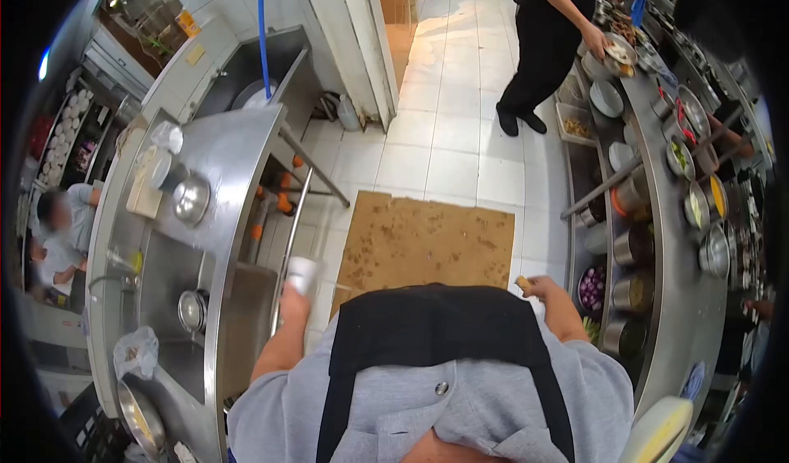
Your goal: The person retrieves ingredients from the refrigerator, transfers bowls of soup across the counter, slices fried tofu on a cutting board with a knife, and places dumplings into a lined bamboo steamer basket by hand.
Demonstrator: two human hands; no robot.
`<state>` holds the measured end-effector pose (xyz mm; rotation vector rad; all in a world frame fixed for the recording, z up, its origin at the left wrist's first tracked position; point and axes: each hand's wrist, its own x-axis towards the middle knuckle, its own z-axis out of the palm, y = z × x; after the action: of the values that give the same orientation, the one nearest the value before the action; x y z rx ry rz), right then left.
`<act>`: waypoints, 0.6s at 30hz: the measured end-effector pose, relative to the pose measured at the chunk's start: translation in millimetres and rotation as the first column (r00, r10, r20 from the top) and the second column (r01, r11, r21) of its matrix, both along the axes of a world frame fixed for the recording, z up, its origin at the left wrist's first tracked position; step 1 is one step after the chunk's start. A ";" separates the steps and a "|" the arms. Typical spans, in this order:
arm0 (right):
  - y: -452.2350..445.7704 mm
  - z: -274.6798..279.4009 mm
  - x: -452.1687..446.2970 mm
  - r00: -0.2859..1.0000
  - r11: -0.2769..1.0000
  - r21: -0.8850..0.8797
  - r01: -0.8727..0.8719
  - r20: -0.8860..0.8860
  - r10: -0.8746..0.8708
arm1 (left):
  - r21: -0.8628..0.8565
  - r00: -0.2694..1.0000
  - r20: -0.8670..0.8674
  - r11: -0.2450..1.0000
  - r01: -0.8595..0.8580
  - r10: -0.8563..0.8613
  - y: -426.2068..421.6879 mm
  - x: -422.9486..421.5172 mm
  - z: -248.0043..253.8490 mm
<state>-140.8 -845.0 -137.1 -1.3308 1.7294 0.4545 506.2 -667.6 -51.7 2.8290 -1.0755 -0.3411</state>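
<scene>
My left hand [294,305] is closed around a white cup [302,272], held out beside the metal rail of the sink counter on the left. On the other side of my body, my right hand [540,287] pinches a small golden-brown piece [523,283], perhaps food; its exact kind is too small to make out. Something pale shows just under that hand. Below and between the hands lies a stained flat sheet of cardboard [427,241] on the white tiles.
A steel counter [238,146] with a sink and an upturned metal bowl [191,200] runs along the left. On the right, a steel counter [682,331] carries several bowls of ingredients. A person in black [542,43] stands ahead at that counter, one hand over a bowl.
</scene>
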 end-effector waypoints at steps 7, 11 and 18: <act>-258.6 81.3 105.6 0.809 0.893 -0.161 0.419 0.513 -0.287 | -0.447 0.699 -0.557 0.546 -0.708 0.449 -158.1 35.5 -54.5; -347.8 38.5 123.0 0.988 0.936 -0.346 -0.063 0.108 0.106 | 0.246 0.764 0.011 0.743 0.623 -0.645 -302.3 24.5 -6.0; -399.3 4.7 101.1 0.817 0.880 -0.095 0.465 0.429 -0.386 | -0.582 0.358 -0.813 0.654 -0.484 -0.459 -601.6 -50.2 22.6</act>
<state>-39.8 -1244.4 -132.3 -1.0242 1.6805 -0.2430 455.9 -1269.3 -29.1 1.3321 -0.6024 -1.0528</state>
